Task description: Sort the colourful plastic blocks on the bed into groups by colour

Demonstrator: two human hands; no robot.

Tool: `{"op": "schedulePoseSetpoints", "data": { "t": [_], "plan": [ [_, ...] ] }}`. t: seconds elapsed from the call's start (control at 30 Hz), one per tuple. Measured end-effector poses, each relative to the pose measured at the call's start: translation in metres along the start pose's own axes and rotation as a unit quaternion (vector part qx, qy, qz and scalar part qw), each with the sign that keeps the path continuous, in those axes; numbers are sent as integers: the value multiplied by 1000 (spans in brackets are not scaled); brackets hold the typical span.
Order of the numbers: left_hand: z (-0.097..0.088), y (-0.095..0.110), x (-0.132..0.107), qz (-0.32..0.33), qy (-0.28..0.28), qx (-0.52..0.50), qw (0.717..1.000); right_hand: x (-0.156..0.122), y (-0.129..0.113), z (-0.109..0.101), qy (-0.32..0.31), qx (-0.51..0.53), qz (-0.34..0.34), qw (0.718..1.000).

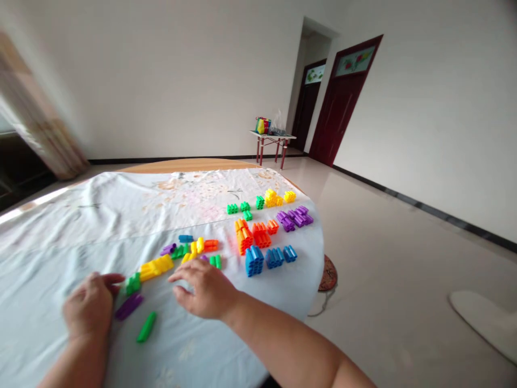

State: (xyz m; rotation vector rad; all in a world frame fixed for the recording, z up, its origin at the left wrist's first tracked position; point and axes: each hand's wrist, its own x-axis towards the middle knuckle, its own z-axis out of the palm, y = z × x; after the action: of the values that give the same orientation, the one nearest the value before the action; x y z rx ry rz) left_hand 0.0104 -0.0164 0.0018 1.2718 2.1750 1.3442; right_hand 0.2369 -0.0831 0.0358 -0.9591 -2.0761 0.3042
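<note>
I take the orange stack (243, 237) as my landmark. My left hand (89, 304) is well to its left, thumb and forefinger reaching toward the green cluster (132, 283); the fingers are partly curled, and I cannot tell whether they pinch it or only rest against it. My right hand (205, 288) hangs on the near left side of the orange stack, half open with fingers bent and thumb apart, and I see nothing in its grip.

The green cluster lies on the cloth (194, 334) left of the orange stack and nearer me, at the near end of the yellow row (156, 267). The purple piece (129, 306) is just beside it, with the green stick (146, 327) closer to me again. The blue stack (254, 261) sits just on the near side of the orange stack.

I judge these tubes to be light, stiff plastic, hard to break but smooth enough to slip or roll. A fingertip pinch across the long sides, near the middle, should suit a single one; for a joined row I would grip low, close to the joint, so it doesn't twist apart.
</note>
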Motion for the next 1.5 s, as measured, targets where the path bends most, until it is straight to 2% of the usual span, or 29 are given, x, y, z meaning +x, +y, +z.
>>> {"op": "schedulePoseSetpoints", "data": {
  "t": [0.1,0.2,0.43,0.6,0.7,0.83,0.97,1.17,1.33,1.5],
  "plan": [
    [5,-10,4,6,-28,-16,999,2,3,16,-22,14,23,999],
    [9,-16,7,6,-30,-29,999,-4,8,26,-41,9,29,999],
    [9,-16,6,7,-35,-40,999,-13,-8,42,-133,-30,-68,988],
    [7,-12,4,10,-37,-31,999,-17,-15,52,-180,-76,-105,975],
    [8,-12,4,8,-39,-27,999,-17,-12,50,-174,-109,-81,975],
    [8,-12,5,11,-51,-10,999,-15,-2,40,-125,-140,-12,982],
    [3,-7,4,21,-69,19,997,-15,12,33,-74,-131,55,987],
    [-6,3,2,48,-113,90,988,-11,24,27,-11,-99,116,988],
    [0,13,-8,83,-146,141,976,-10,29,24,-34,-143,143,979],
    [11,21,-25,81,-179,134,971,-14,27,24,-62,-147,134,978]
  ]
}}
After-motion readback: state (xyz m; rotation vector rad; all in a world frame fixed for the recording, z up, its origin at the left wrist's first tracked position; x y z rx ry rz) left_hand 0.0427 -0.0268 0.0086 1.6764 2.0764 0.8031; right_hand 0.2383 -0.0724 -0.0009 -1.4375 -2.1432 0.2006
